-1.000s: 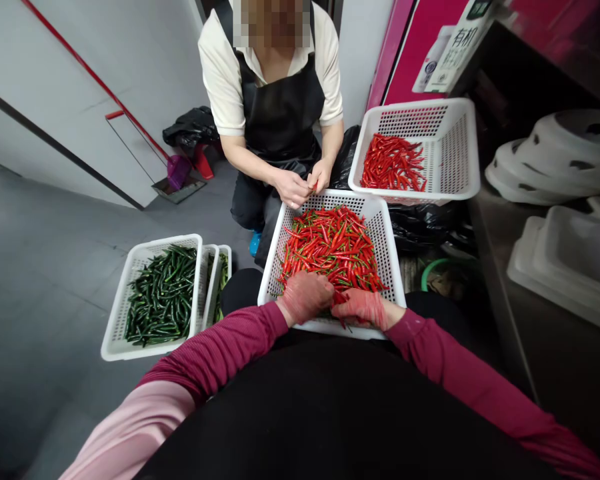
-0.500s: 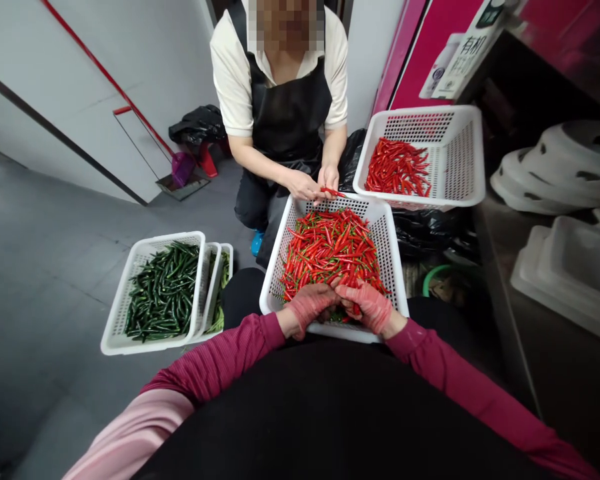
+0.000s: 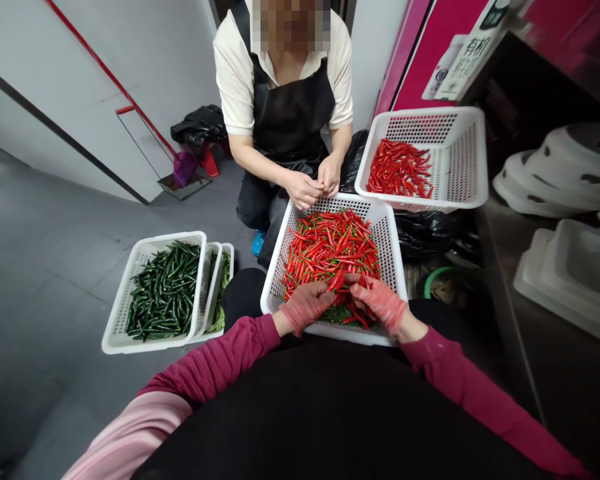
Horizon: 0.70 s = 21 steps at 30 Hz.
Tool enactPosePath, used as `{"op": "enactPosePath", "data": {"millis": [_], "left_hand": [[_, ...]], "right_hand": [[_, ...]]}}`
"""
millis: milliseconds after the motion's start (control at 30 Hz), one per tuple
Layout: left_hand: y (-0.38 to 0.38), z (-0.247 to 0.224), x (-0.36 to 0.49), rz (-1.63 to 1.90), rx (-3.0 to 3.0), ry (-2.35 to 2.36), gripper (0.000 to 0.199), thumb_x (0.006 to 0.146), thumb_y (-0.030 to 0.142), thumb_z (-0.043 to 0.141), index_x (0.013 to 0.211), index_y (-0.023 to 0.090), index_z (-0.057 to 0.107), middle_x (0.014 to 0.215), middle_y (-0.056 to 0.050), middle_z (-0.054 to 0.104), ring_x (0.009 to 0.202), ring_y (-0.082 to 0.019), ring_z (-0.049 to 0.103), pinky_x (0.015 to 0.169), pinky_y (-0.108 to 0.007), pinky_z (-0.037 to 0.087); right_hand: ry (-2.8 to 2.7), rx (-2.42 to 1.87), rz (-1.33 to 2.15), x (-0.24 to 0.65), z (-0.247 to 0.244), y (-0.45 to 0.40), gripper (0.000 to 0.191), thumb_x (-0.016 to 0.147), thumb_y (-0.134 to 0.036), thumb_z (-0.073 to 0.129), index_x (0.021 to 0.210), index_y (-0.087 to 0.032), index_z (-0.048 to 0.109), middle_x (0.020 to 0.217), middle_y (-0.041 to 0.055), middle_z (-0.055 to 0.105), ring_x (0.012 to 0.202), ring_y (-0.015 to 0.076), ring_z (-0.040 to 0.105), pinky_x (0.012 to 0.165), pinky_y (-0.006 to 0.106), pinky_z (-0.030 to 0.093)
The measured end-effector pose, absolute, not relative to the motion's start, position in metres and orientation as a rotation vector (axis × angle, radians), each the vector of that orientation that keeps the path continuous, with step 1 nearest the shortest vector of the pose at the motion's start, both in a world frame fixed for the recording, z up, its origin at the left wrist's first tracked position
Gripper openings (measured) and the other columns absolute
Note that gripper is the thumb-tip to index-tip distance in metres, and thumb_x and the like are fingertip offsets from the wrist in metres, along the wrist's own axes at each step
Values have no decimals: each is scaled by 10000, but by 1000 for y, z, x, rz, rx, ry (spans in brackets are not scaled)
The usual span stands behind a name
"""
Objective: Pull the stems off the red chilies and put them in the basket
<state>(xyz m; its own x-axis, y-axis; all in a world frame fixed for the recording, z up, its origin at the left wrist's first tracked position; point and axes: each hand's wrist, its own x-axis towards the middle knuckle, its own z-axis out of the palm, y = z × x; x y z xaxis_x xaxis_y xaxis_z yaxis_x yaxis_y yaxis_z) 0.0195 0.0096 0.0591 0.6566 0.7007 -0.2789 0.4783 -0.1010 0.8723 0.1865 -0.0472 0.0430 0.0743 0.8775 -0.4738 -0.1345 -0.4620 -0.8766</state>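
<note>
A white perforated basket in front of me holds a heap of red chili peppers with green stems. Over its near part is my left hand, in a reddish translucent glove, its fingers closed on red peppers. My right hand, gloved alike, is a little to the right, fingers curled above the peppers; what its fingertips hold, if anything, is too small to make out. Small green stems lie below and between my hands.
Across the basket crouches a person in a black apron, both hands at its far rim. Another white basket with red peppers stands back right. Left on the floor is a basket of green peppers. A dustpan leans by the wall; stacked white containers are right.
My hands have moved apart, the right one shifting right. Red peppers now show at my left fingertips. The other person's hands have come together, and the red pepper there no longer shows.
</note>
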Motion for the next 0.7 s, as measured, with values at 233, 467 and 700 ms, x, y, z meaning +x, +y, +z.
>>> {"op": "enactPosePath", "data": {"millis": [233,467,700], "left_hand": [[7,69,35,2,1618,897,324,734,373,489,495,164,425,436,44,326,455,-73,321,433,-213,244],[3,78,61,0,1482,900,334,710,343,481,459,174,340,411,47,328,393,-63,290,403,-223,231],[10,63,70,144,2036,722,254,765,348,456,605,158,510,615,28,468,593,-89,388,581,-225,321]], "right_hand": [[-968,-1657,1123,159,47,-47,314,683,-495,558,692,-183,527,558,-16,502,497,104,440,511,237,379],[-960,-1801,794,176,57,-51,245,733,-436,480,697,-196,514,635,18,540,614,150,488,626,256,406],[-612,-1621,1211,192,50,-49,225,657,-411,520,641,-193,465,599,7,535,579,145,482,540,253,409]]}}
